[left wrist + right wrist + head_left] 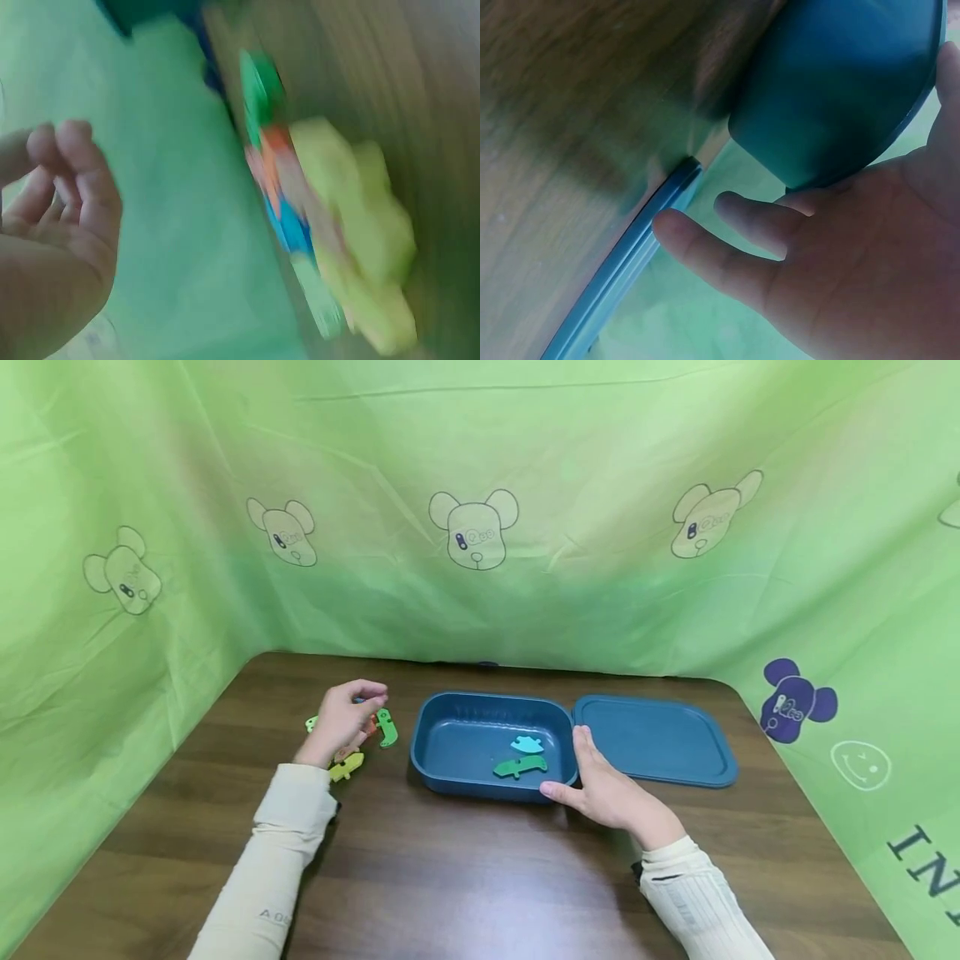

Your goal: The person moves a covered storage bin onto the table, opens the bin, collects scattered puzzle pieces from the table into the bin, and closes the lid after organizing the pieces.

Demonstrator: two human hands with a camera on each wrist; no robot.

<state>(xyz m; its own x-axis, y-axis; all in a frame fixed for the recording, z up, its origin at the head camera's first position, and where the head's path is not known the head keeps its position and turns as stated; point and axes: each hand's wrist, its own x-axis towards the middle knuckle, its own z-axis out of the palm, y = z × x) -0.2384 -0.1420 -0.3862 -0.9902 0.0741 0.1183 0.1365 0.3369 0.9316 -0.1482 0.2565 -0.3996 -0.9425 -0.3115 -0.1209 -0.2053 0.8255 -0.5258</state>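
Observation:
My left hand [347, 714] hovers over a small pile of flat notched pieces, its fingers loosely bent toward the thumb with nothing visible between them. In the pile lie a green piece [386, 728], a yellow piece [347, 767], and a blue piece [289, 226] beside an orange one [276, 161]. My right hand [611, 789] rests against the right end of a blue box [491, 791], fingers straight along the wall and thumb at the front rim. Inside the box are a light-blue piece [527, 744] and a dark-green piece [521, 766].
A flat blue lid [660, 739] lies on the wooden table [450, 877] right beside the box. Green printed cloth [480, 610] hangs behind the table and along both sides.

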